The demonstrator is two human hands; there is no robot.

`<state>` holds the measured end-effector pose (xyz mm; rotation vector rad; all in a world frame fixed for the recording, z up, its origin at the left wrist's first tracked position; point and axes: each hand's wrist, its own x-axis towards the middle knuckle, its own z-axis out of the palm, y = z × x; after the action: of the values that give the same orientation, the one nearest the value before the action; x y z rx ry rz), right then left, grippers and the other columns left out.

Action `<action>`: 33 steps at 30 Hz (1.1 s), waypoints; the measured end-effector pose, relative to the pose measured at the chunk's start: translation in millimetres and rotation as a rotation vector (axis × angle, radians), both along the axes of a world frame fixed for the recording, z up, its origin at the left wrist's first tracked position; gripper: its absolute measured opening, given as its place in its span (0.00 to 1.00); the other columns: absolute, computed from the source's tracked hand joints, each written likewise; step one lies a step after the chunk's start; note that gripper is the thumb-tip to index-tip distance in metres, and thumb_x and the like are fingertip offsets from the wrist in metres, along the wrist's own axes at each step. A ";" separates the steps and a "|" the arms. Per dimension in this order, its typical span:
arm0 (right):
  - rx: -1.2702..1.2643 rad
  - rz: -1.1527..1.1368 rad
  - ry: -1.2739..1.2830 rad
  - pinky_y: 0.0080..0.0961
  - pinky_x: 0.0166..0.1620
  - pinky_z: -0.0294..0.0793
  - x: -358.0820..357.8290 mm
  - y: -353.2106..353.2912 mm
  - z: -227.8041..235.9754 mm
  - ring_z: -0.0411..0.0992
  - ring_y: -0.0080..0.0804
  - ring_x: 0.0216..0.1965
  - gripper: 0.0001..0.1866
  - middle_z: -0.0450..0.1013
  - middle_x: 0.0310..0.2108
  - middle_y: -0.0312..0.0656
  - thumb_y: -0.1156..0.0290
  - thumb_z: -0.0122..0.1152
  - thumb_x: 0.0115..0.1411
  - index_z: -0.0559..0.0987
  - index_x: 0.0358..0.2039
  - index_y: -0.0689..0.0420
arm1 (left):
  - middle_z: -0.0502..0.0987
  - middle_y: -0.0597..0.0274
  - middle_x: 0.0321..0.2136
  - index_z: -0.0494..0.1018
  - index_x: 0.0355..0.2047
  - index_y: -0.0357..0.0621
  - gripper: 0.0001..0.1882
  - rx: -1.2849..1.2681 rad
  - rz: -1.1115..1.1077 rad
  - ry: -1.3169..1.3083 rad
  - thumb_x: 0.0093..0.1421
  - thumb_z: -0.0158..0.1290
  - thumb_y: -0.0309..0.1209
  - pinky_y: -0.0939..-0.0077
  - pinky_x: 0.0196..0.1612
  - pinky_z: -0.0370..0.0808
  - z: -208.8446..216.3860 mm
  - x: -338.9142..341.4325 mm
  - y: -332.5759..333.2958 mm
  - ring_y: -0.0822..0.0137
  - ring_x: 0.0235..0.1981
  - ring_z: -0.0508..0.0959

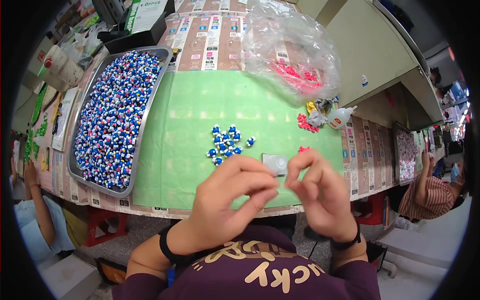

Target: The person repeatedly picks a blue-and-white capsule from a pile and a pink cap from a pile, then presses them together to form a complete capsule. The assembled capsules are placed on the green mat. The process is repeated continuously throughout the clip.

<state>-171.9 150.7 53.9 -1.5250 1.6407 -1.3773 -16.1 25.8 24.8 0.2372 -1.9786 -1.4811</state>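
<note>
Above the front of the green mat (180, 105), my left hand (227, 205) is closed, thumb and fingers pinched around something too small to make out. Close by on its right, my right hand (322, 195) is also pinched and slightly blurred, with a small pink piece (286, 184) at its fingertips. The two hands' fingertips are a little apart. Just beyond them lies a small clear square dish (275, 164). Several small blue-and-white figures (227, 142) are grouped beyond my left hand. A few pink pieces (303, 149) lie beyond my right hand.
A metal tray (162, 75) full of blue-and-white figures stands at the left. A clear plastic bag (285, 37) with pink pieces lies at the back. At the right are a pink pile (307, 123), crumpled wrapping (317, 118) and a white squeeze bottle (341, 117). Other people sit at both sides.
</note>
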 end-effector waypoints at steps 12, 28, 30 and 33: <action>0.243 0.033 0.784 0.34 0.45 0.61 -36.0 -27.0 -20.9 0.65 0.41 0.33 0.14 0.65 0.27 0.40 0.88 0.48 0.44 0.67 0.30 0.55 | 0.77 0.55 0.45 0.76 0.45 0.33 0.12 0.474 0.096 -0.015 0.60 0.54 0.15 0.76 0.44 0.79 -13.5 20.2 -21.1 0.67 0.43 0.79; 0.055 -0.049 0.050 0.30 0.45 0.61 1.3 -22.5 13.5 0.71 0.33 0.35 0.15 0.71 0.31 0.38 0.89 0.58 0.51 0.66 0.28 0.54 | 0.77 0.58 0.41 0.76 0.44 0.33 0.12 0.674 -0.063 0.058 0.59 0.57 0.16 0.76 0.48 0.79 -14.6 1.7 -10.3 0.70 0.44 0.79; 0.031 -0.083 0.059 0.30 0.45 0.61 8.5 -21.8 13.7 0.71 0.33 0.34 0.15 0.71 0.31 0.37 0.88 0.58 0.51 0.66 0.29 0.53 | 0.77 0.59 0.40 0.76 0.44 0.33 0.12 0.647 -0.052 0.078 0.58 0.57 0.15 0.76 0.47 0.79 -12.9 -0.1 -8.3 0.69 0.44 0.79; 0.027 -0.055 0.150 0.24 0.42 0.65 6.7 -20.4 13.9 0.68 0.26 0.35 0.14 0.70 0.34 0.40 0.87 0.57 0.57 0.63 0.29 0.54 | 0.77 0.59 0.39 0.76 0.43 0.34 0.12 0.619 -0.041 0.103 0.58 0.58 0.15 0.76 0.46 0.80 -9.3 -1.0 -5.7 0.69 0.43 0.79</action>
<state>-165.2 130.3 67.7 -1.6128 1.7964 -1.2901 -17.1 20.0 15.4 0.3712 -1.4039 -2.0568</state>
